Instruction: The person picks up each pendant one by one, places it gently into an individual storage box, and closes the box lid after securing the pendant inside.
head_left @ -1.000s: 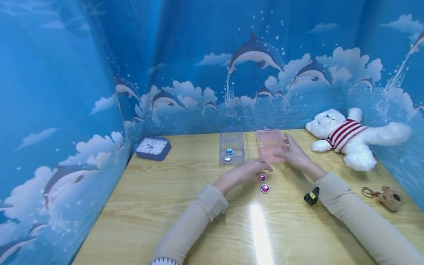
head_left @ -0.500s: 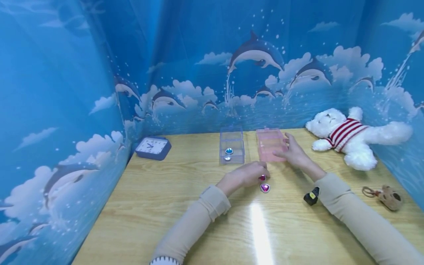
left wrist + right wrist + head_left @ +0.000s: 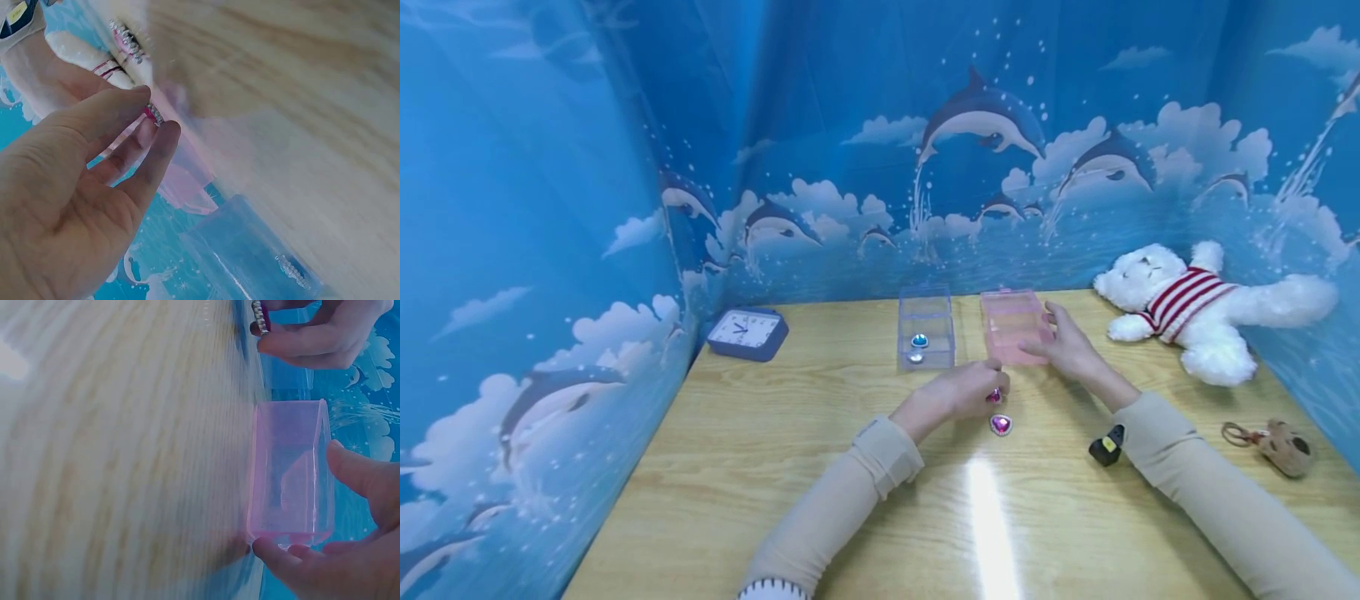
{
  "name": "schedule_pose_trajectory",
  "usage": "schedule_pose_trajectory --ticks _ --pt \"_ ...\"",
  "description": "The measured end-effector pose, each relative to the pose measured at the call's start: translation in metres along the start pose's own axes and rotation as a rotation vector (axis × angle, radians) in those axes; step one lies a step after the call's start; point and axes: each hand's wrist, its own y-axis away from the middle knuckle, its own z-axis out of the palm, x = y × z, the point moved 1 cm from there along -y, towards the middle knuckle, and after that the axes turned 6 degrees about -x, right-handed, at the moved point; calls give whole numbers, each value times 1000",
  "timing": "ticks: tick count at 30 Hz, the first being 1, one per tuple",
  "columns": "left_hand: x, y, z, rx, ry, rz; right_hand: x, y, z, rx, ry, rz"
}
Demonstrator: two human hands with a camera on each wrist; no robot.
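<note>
My left hand (image 3: 955,393) pinches a pink rhinestone gem (image 3: 154,115) with a silver beaded rim between thumb and fingertips, close over the table. A second, heart-shaped pink gem (image 3: 1001,425) lies just nearer on the wood. My right hand (image 3: 1067,343) holds the right side of a clear pink plastic box (image 3: 290,469); its thumb lies at the upper rim and its fingers at the lower side. No gem shows inside that box. To its left stands a clear bluish box (image 3: 927,332) with a blue gem (image 3: 920,341) and a whitish gem (image 3: 916,357) in it.
A blue-framed clock (image 3: 748,333) stands at the table's back left. On the right lie a white plush bear (image 3: 1202,304) in a striped sweater and a brown plush keychain (image 3: 1283,447). A dolphin-print curtain (image 3: 820,150) closes off the back and sides.
My left hand has closed its fingers on the farther pink gem and raised it slightly. The right hand has stayed at the pink box.
</note>
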Motion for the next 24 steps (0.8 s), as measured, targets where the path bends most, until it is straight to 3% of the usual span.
schedule_pose_trajectory --ticks 7,16,24 --pt "-3 -4 -14 46 50 -37 0 4 -1 -5 34 11" --pt "-13 -13 -34 181 120 -109 0 6 0 -12 -1 -2" --pt "-20 -33 -42 266 199 -148 0 8 4 -13 -31 -30"
